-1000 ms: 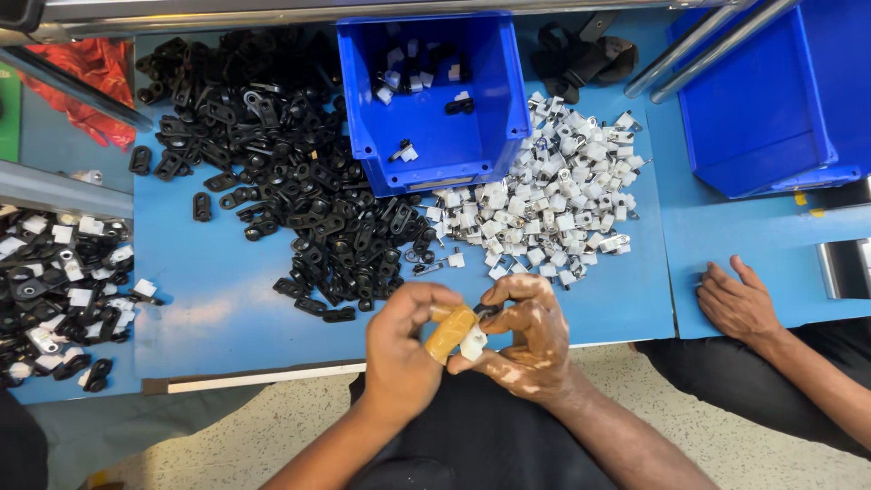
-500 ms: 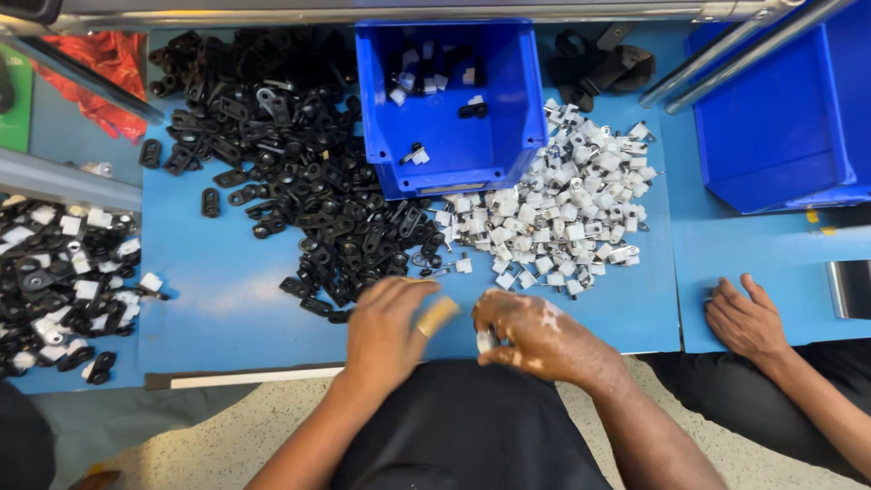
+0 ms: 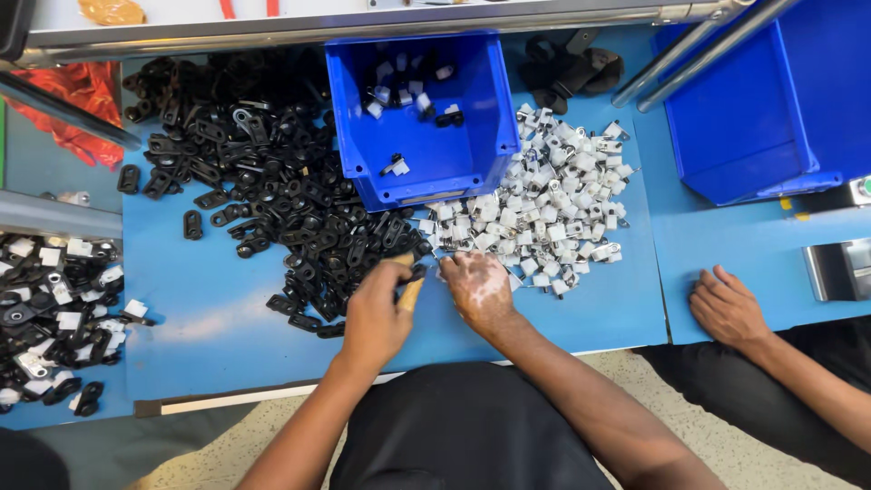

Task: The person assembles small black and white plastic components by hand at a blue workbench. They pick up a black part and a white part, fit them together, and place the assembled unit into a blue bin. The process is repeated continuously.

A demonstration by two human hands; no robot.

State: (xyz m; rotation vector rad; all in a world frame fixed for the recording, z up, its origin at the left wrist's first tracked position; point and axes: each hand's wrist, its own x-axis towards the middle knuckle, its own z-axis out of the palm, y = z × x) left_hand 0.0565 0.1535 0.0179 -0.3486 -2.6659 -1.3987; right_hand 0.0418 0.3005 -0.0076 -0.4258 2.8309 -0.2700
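My left hand [image 3: 376, 318] is closed around a small tan wooden tool [image 3: 409, 289], at the near edge of a big pile of black plastic clips [image 3: 272, 191]. My right hand [image 3: 478, 289] rests palm down at the near edge of a heap of small white clips [image 3: 553, 200], its fingertips among the pieces; whether it holds one I cannot tell. Both hands sit side by side on the blue table mat [image 3: 209, 313]. Just beyond them stands a blue bin [image 3: 422, 118] with a few assembled black-and-white parts inside.
Another person's hand [image 3: 726, 308] lies flat on the mat at the right. A larger blue bin [image 3: 771, 91] stands at the far right, a tray of mixed black and white parts [image 3: 54, 318] at the left. Red plastic [image 3: 63, 100] lies far left.
Both hands have moved from in front of my body out onto the table, to the near edges of the two piles. The small white piece held between them earlier is out of sight.
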